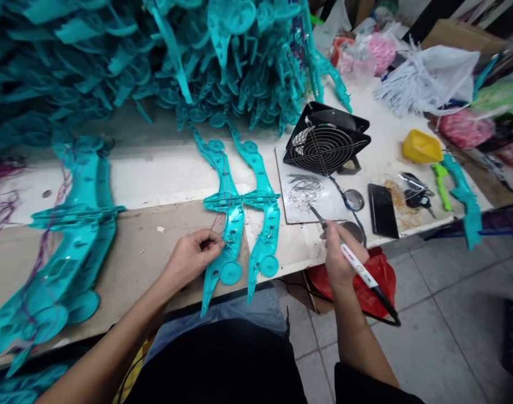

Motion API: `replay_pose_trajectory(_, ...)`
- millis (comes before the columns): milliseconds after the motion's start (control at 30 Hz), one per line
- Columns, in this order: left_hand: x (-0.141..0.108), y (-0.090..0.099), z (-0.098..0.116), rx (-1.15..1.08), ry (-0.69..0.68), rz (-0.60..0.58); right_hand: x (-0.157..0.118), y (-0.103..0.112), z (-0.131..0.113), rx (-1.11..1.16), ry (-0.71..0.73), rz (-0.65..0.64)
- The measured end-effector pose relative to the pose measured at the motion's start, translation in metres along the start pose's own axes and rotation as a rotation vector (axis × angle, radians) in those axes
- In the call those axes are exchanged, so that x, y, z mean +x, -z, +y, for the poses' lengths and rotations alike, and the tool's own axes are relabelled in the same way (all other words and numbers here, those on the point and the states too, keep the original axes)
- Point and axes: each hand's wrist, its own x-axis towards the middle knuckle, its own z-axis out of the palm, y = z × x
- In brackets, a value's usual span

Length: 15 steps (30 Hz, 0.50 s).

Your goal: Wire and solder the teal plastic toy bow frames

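Observation:
My right hand (342, 255) grips a soldering iron (357, 264) with a white handle and black cord end. The iron's tip points down at a white board (294, 207) strewn with small bits of wire or solder; whether it touches cannot be told. My left hand (193, 252) is pinched at the lower part of a teal plastic bow-shaped piece (235, 224), on a thin pinkish wire (215, 221) that runs up along that piece. A second teal piece (271, 224) lies beside it on the right. Small metal parts sit in both pieces.
A large heap of teal pieces (134, 56) fills the back. More wired teal pieces (83, 196) lie stacked at left. A black fan (323, 140) stands behind the board. To the right are a phone (382, 210), a yellow container (422, 147) and a green part (442, 188).

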Motion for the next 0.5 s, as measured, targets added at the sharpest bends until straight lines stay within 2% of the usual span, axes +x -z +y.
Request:
replay_pose_trajectory(133, -0.001, 0.000, 0.000, 0.008, 0.017, -0.003, 0.009, -0.005, 0.016, 0.004, -0.111, -0.016)
replay_pose_trajectory(333, -0.002, 0.001, 0.000, 0.017, 0.008, -0.012, 0.012, -0.013, 0.021, 0.032, -0.186, -0.019)
replay_pose_trajectory(500, -0.001, 0.000, -0.002, 0.000, -0.019, -0.002, 0.016, -0.014, 0.025, 0.165, -0.266, 0.010)
